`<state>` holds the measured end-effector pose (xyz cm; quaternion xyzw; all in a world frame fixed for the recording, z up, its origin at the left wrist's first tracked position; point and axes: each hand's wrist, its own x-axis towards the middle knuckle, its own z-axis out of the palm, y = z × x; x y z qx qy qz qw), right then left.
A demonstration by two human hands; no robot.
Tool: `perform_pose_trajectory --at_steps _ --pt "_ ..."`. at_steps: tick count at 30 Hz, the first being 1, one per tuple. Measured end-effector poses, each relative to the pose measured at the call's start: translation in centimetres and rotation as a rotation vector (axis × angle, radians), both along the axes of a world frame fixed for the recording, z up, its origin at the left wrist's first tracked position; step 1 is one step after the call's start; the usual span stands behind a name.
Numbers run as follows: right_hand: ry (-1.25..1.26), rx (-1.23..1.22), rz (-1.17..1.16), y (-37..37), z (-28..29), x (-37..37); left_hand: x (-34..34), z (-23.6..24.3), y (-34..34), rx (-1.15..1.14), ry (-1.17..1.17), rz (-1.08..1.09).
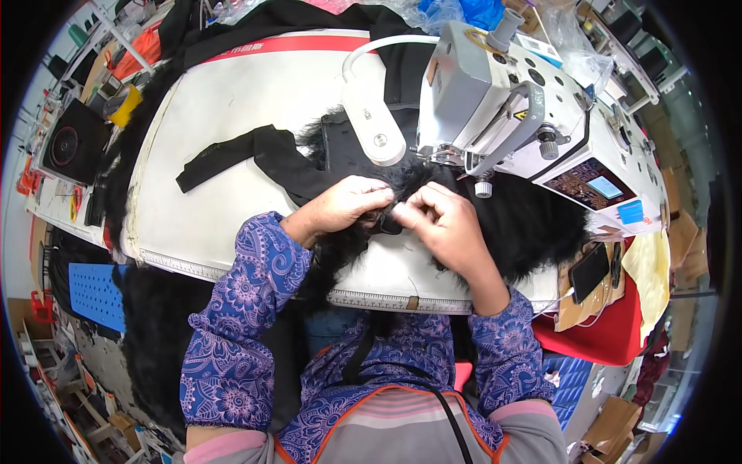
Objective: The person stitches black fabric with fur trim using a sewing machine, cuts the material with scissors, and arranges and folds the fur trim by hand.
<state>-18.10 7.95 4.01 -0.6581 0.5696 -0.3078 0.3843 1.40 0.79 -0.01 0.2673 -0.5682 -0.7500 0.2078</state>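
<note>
Long-haired black fur fabric point(334, 251) lies on the white sewing table point(209, 116) in front of the sewing machine point(464, 85). My left hand point(344, 205) is closed, thumb and fingers pinching the fur's edge. Close beside it, my right hand point(448, 228) is also closed in a pinch at the same edge. The fingertips almost meet, and the exact edge between them is hidden in the dark pile. Just beyond the hands is the machine's needle area, under a white lamp point(375, 127). A smooth black cloth strip point(267, 151) extends left from the fur.
More black fur drapes over the table's left edge. A measuring tape point(379, 300) runs along the front edge. On the right, a phone point(589, 272) with a white cable rests near a control panel point(591, 184). A black speaker point(73, 147) stands far left, above a blue perforated basket point(97, 295).
</note>
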Motion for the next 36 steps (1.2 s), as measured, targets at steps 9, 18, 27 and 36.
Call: perform_pose_trajectory --at_steps 9,18,27,36 --pt "0.298 -0.425 -0.121 0.8 -1.0 1.7 -0.1 -0.4 0.3 0.047 0.076 -0.013" --pt "0.203 -0.501 -0.124 1.2 -1.5 1.2 0.0 -0.4 0.5 0.178 0.208 -0.051" --pt "0.263 -0.697 -0.104 1.1 -1.1 0.6 -0.9 -0.1 1.1 -0.279 0.057 0.058" --pt "0.15 -0.429 -0.103 1.1 -0.8 0.7 0.5 -0.7 0.2 0.123 0.159 -0.024"
